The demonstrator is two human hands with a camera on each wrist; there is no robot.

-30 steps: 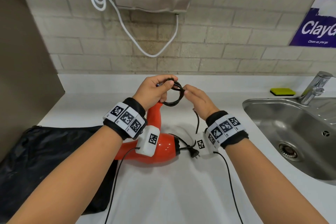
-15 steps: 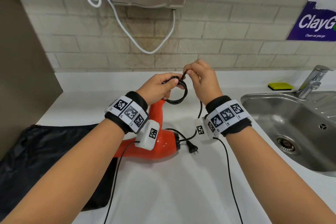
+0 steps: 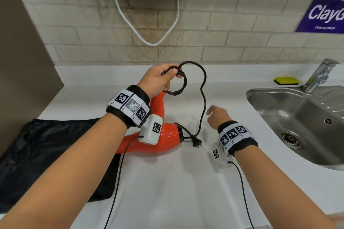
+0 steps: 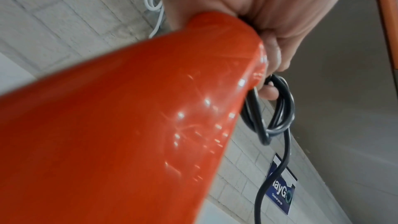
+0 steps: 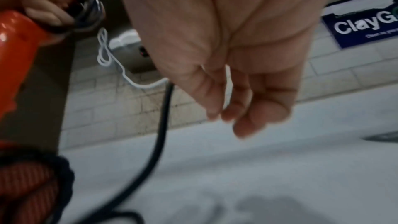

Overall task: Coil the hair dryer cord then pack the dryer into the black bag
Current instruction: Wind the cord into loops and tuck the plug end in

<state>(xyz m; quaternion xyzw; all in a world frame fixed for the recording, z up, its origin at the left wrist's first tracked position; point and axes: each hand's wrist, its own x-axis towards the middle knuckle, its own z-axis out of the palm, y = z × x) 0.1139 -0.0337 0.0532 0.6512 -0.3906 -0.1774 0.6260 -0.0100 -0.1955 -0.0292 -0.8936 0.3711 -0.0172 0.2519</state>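
Our left hand [image 3: 158, 80] pinches the coiled cord [image 3: 202, 98]; our right hand [image 3: 217, 115] (loose-fingered, empty) risks snagging the slack, springing loops.

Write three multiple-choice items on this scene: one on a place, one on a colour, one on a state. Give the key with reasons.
1. Where does the black bag lie?
A. In the sink
B. On the counter, left of the hair dryer
C. On the wall

2. What colour is the dryer?
A. Orange-red
B. White
C. Blue

3. What is the right hand doing?
A. Pinching the plug
B. Gripping the tap
C. Holding nothing

Key: 1 B, the bag is flat beside the dryer; 2 A, its glossy body shows it; 3 C, only the left hand holds the coiled cord.
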